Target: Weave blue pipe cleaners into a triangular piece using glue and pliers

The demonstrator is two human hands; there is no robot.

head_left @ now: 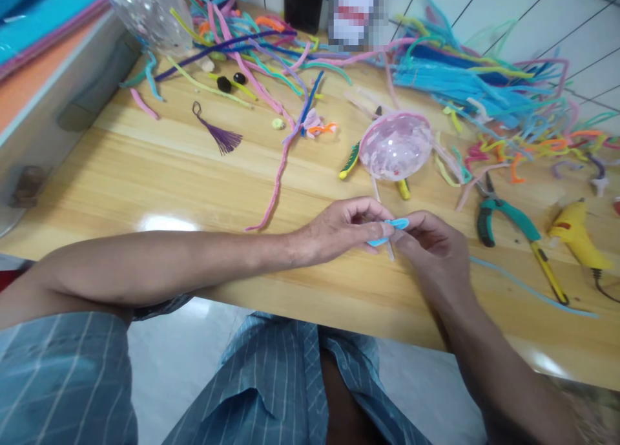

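Observation:
My left hand [341, 228] and my right hand [431, 245] meet over the front of the wooden table [159, 180]. Both pinch a light blue pipe cleaner [394, 225] wound round a thin white stick [389, 248]; its long tail [533, 290] runs off to the right along the table. Just behind my hands lies a clear pink balloon ball [396, 146] on its stick.
Heaps of coloured pipe cleaners [465, 77] cover the back of the table. Teal-handled pliers [498, 214], a yellow utility knife [549, 274] and a yellow glue gun [578, 232] lie at right. A purple tassel [220, 134], a long pink pipe cleaner [276, 186] and a clear balloon [150, 9] sit at left.

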